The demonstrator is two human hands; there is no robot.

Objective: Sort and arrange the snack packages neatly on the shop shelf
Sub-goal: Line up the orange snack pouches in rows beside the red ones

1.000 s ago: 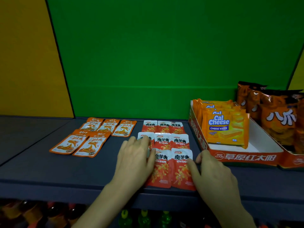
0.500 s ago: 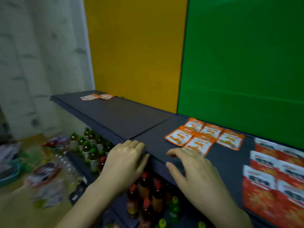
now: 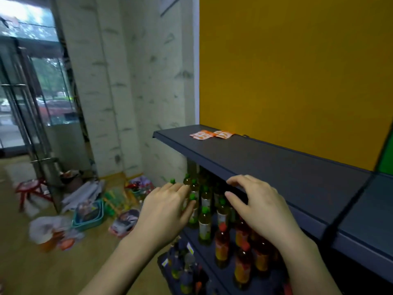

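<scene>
— Dark shelf point(image 3: 276, 165) against a yellow back panel point(image 3: 297, 71), pale wall to the left. Stock on it?
— Two orange snack packages point(image 3: 211, 134), lying flat, side by side with edges meeting, at the far end near the panel (print too small to read).
— Holding anything?
— Nothing. Left hand point(image 3: 165, 211) spread and relaxed, off the shelf, in front of bottles point(image 3: 205, 222) on the lower tier. Right hand point(image 3: 261, 206) loosely bent, fingertips at the shelf's front lip, contact unclear. Both well apart from the packages.
— Floor?
— Teal basket point(image 3: 89, 216), red stool point(image 3: 27, 186), scattered bags.

A shop is showing: a dark shelf point(image 3: 276, 158) is carrying snack packets point(image 3: 210, 134), drink bottles point(image 3: 205, 222) are standing in rows beneath, a glass door point(image 3: 25, 99) is facing outdoors.
</scene>
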